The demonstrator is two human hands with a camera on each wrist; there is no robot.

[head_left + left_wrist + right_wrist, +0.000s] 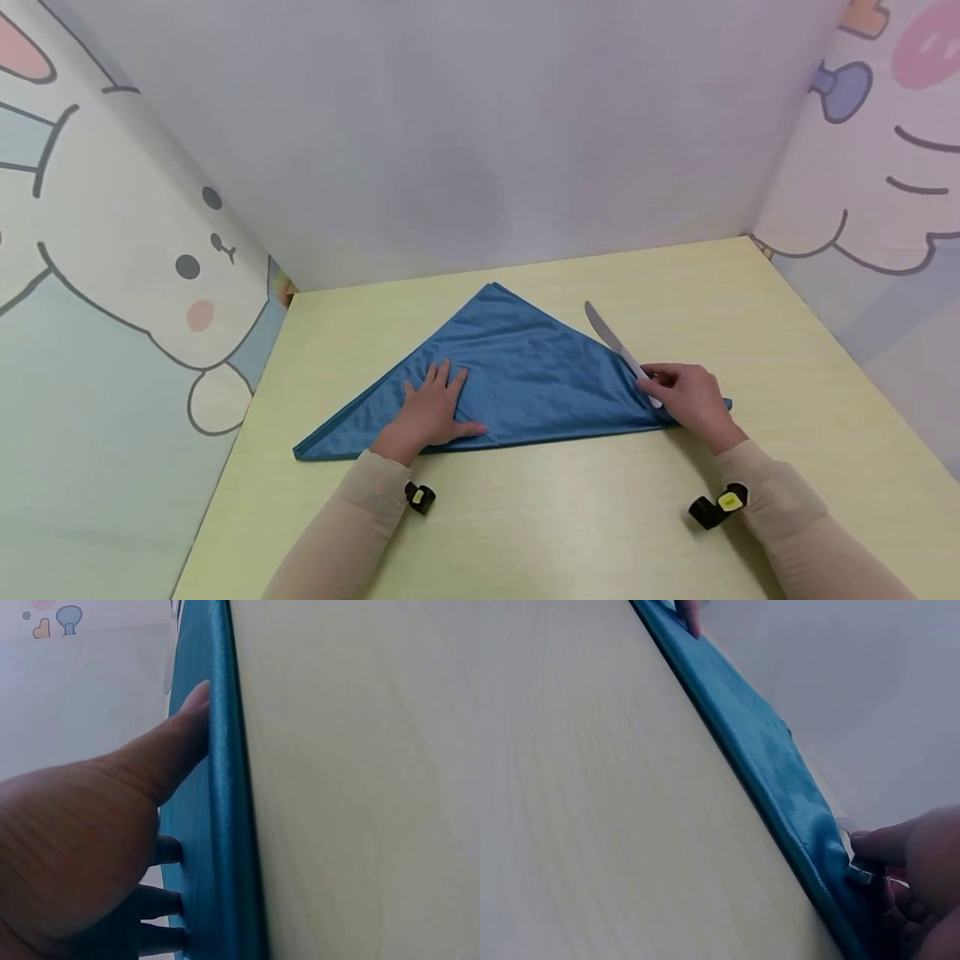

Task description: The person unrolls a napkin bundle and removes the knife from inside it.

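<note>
A blue satiny cloth, folded into a triangle, lies on the table with its long folded edge toward me. My left hand rests spread on its left part, thumb pointing right along the near edge. In the left wrist view the thumb and fingertips touch the cloth. Near the right corner, my right hand pinches the handle of a table knife between thumb and fingers. The knife slants across the cloth's right edge, blade pointing away. Its handle end shows beside the thumb in the right wrist view.
The pale wooden table has a plain grey-white wall behind it. Panels with cartoon animals stand at left and right. Small black cameras sit at the left wrist and the right wrist.
</note>
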